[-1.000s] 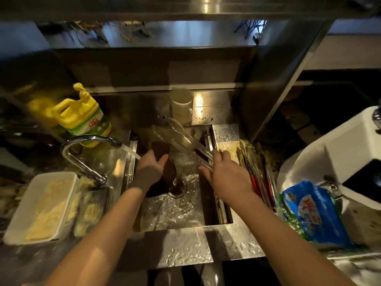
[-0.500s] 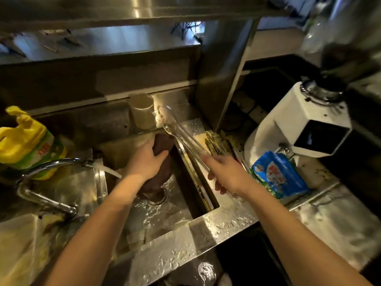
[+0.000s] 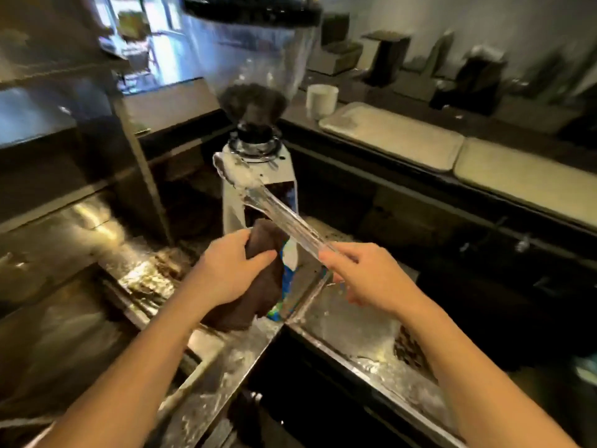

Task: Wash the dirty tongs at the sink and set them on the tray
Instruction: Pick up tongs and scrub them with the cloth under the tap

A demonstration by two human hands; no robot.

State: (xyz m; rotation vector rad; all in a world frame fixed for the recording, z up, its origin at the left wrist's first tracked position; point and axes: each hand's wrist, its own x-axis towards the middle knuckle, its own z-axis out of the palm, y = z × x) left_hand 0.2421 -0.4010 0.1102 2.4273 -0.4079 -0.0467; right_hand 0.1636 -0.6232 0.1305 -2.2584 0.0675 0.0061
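My right hand pinches the handle end of the clear plastic tongs, which point up and to the left in the air, their tips in front of the coffee grinder. My left hand grips a dark brown cloth just below the tongs' shaft; the cloth hangs down over the wet counter corner. Two pale trays lie end to end on the counter at the back right. The sink is out of view on the left.
A white coffee grinder with a clear bean hopper stands right behind the tongs. A blue packet sits behind the cloth. A white cup stands beside the nearer tray. The wet steel counter edge runs below my hands.
The view has swung right, away from the sink. Both hands lifted out of the basin with the tongs and the cloth and now hover over the counter corner by the grinder.
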